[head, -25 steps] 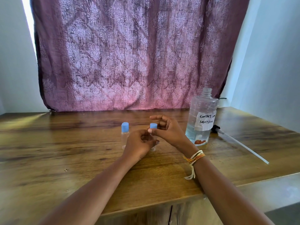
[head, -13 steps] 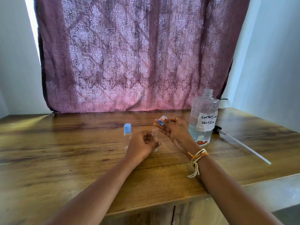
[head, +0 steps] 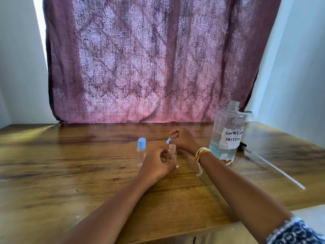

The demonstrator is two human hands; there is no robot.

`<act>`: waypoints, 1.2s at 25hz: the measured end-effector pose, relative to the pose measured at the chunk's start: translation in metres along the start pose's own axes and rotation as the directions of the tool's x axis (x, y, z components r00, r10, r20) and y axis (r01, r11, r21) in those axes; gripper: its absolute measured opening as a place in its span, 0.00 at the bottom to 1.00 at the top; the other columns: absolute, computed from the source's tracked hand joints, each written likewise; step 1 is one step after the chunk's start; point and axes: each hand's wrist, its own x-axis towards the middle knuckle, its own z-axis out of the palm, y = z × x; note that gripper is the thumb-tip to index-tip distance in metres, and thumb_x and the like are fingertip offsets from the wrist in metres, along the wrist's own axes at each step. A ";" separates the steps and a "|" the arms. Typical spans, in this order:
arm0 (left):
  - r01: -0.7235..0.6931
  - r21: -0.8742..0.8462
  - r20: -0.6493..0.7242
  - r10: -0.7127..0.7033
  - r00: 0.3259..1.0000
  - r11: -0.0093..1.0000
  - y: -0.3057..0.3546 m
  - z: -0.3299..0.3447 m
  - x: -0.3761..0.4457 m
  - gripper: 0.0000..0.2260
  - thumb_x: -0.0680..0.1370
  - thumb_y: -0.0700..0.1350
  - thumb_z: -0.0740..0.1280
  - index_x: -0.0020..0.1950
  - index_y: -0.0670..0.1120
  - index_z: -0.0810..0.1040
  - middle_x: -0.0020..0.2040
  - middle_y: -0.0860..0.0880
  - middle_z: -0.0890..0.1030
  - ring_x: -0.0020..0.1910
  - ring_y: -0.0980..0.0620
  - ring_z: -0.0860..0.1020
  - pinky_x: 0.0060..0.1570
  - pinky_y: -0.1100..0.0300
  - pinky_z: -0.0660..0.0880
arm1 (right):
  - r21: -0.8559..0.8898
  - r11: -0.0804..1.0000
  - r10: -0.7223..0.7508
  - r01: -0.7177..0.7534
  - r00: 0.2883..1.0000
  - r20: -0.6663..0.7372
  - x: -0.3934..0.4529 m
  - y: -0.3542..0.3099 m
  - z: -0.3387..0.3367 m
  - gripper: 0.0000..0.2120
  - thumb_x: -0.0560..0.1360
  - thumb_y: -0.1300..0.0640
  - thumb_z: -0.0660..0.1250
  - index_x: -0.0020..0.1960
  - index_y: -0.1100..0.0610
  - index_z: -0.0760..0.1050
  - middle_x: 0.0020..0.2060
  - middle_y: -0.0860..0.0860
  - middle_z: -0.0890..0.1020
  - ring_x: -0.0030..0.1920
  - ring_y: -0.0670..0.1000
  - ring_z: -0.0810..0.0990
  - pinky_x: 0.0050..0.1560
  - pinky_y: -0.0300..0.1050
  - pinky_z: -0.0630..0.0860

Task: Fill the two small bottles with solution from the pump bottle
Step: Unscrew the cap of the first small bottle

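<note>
Near the centre of the wooden tabletop (head: 70, 173), the left hand (head: 156, 164) grips the uncapped small bottle (head: 172, 153) around its lower body, fingers curled closed on it, keeping it upright with its base apparently on the wood. The right hand (head: 184, 140) hovers just behind the bottle's open neck, thumb and fingertips pinched shut on the blue cap (head: 169, 140), other fingers loosely bent. The capped small bottle (head: 141, 152) stands just beside the left hand, on its left side, untouched. The pump bottle (head: 227, 136), labelled contact lens solution, stands toward the right edge, open-necked and roughly one-third full. Its pump head and dip tube (head: 270, 166) lie on the wood beside it, pointing at the front right corner.

Step in hand: uncapping. Set the cap down well apart from the bottles, open side up, so it stays clean. Maintain the left-hand grip; an empty light bottle tips easily. Uncap the second bottle before lifting the large bottle. Pour slowly: the wide mouth will likely overshoot the narrow neck.
</note>
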 end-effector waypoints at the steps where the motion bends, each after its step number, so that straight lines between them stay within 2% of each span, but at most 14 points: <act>1: 0.001 0.007 0.005 -0.001 1.000 1.000 0.000 0.000 0.001 0.16 0.69 0.41 0.77 0.55 0.45 0.79 0.47 0.47 0.84 0.45 0.54 0.83 0.48 0.62 0.81 | -0.027 0.999 -0.021 0.021 1.000 -0.003 0.005 -0.001 0.002 0.14 0.66 0.65 0.73 0.52 0.65 0.80 0.31 0.43 0.72 0.33 0.42 0.71 0.34 0.36 0.68; 4: 0.005 0.025 -0.002 -0.005 1.000 1.000 -0.002 0.000 0.002 0.18 0.68 0.40 0.78 0.56 0.45 0.79 0.48 0.47 0.84 0.47 0.54 0.83 0.48 0.64 0.80 | -0.026 1.000 -0.012 0.013 0.999 0.030 0.009 0.001 0.010 0.17 0.65 0.66 0.74 0.53 0.65 0.78 0.34 0.49 0.76 0.39 0.49 0.76 0.41 0.42 0.74; 6: 0.014 0.036 0.004 -0.014 1.000 0.999 -0.001 0.000 0.002 0.18 0.68 0.39 0.77 0.55 0.45 0.79 0.48 0.48 0.84 0.46 0.55 0.83 0.47 0.66 0.80 | 0.029 1.000 0.009 -0.010 0.999 0.039 0.009 0.009 0.015 0.18 0.64 0.66 0.74 0.54 0.64 0.77 0.40 0.55 0.81 0.43 0.53 0.79 0.49 0.49 0.78; 8: 0.018 0.048 0.009 -0.019 1.000 0.999 -0.002 0.000 0.002 0.18 0.67 0.38 0.77 0.55 0.45 0.78 0.48 0.48 0.84 0.45 0.56 0.83 0.47 0.67 0.79 | 0.107 0.993 0.040 -0.043 0.999 0.035 0.006 0.015 0.017 0.23 0.63 0.62 0.75 0.56 0.63 0.76 0.45 0.56 0.83 0.47 0.54 0.82 0.55 0.54 0.79; 11: 0.021 0.043 0.022 -0.022 1.000 0.999 -0.002 0.000 0.002 0.20 0.67 0.39 0.78 0.56 0.45 0.78 0.49 0.49 0.84 0.47 0.57 0.83 0.49 0.66 0.80 | 0.188 0.978 0.078 -0.091 0.994 0.072 -0.005 0.021 0.013 0.30 0.62 0.55 0.76 0.61 0.60 0.72 0.46 0.51 0.81 0.48 0.50 0.79 0.54 0.48 0.77; 14: 0.008 0.053 0.016 -0.009 1.000 0.999 -0.001 0.000 0.001 0.20 0.67 0.39 0.78 0.57 0.45 0.78 0.49 0.50 0.84 0.47 0.56 0.83 0.49 0.65 0.80 | 0.193 0.974 0.100 -0.120 0.989 0.110 -0.021 0.024 0.006 0.26 0.70 0.63 0.72 0.65 0.61 0.69 0.53 0.56 0.82 0.53 0.50 0.80 0.51 0.42 0.78; 16: 0.015 0.045 0.002 -0.015 1.000 0.999 -0.001 -0.003 0.005 0.17 0.69 0.38 0.76 0.56 0.44 0.78 0.48 0.50 0.84 0.46 0.55 0.83 0.50 0.64 0.80 | 0.160 0.977 0.124 -0.139 0.987 0.097 -0.031 0.025 -0.003 0.22 0.71 0.69 0.67 0.64 0.65 0.70 0.57 0.61 0.81 0.56 0.54 0.81 0.56 0.46 0.78; 19: -0.006 0.048 -0.030 0.008 1.000 0.999 -0.002 -0.007 0.009 0.16 0.69 0.37 0.76 0.55 0.43 0.78 0.47 0.49 0.84 0.47 0.54 0.83 0.51 0.63 0.79 | 0.126 0.986 0.095 -0.109 0.989 0.111 -0.053 0.021 -0.009 0.16 0.72 0.71 0.64 0.59 0.64 0.72 0.55 0.60 0.81 0.58 0.54 0.80 0.60 0.45 0.77; 21: -0.028 0.044 0.047 0.026 0.999 0.999 0.010 0.002 -0.014 0.16 0.69 0.37 0.77 0.54 0.44 0.78 0.49 0.48 0.84 0.48 0.53 0.83 0.52 0.63 0.79 | 0.053 0.993 0.098 -0.102 0.992 0.079 -0.112 0.021 -0.024 0.16 0.72 0.68 0.66 0.58 0.58 0.71 0.53 0.54 0.80 0.56 0.51 0.80 0.60 0.46 0.77; 24: -0.061 0.049 0.072 0.057 0.996 0.997 0.009 0.002 -0.014 0.18 0.68 0.37 0.78 0.54 0.43 0.78 0.49 0.46 0.84 0.49 0.51 0.83 0.53 0.59 0.80 | 0.075 0.996 0.042 -0.045 0.998 0.042 -0.140 0.024 -0.032 0.18 0.71 0.65 0.69 0.58 0.55 0.72 0.51 0.51 0.79 0.54 0.49 0.80 0.58 0.46 0.79; 30: -0.080 0.041 0.083 0.077 0.994 0.996 0.008 -0.001 -0.013 0.14 0.67 0.43 0.79 0.45 0.54 0.78 0.48 0.48 0.84 0.49 0.49 0.83 0.55 0.53 0.80 | 0.179 0.982 -0.006 0.050 0.971 -0.239 -0.155 0.012 -0.075 0.10 0.71 0.66 0.71 0.48 0.54 0.78 0.44 0.49 0.83 0.47 0.50 0.83 0.52 0.46 0.81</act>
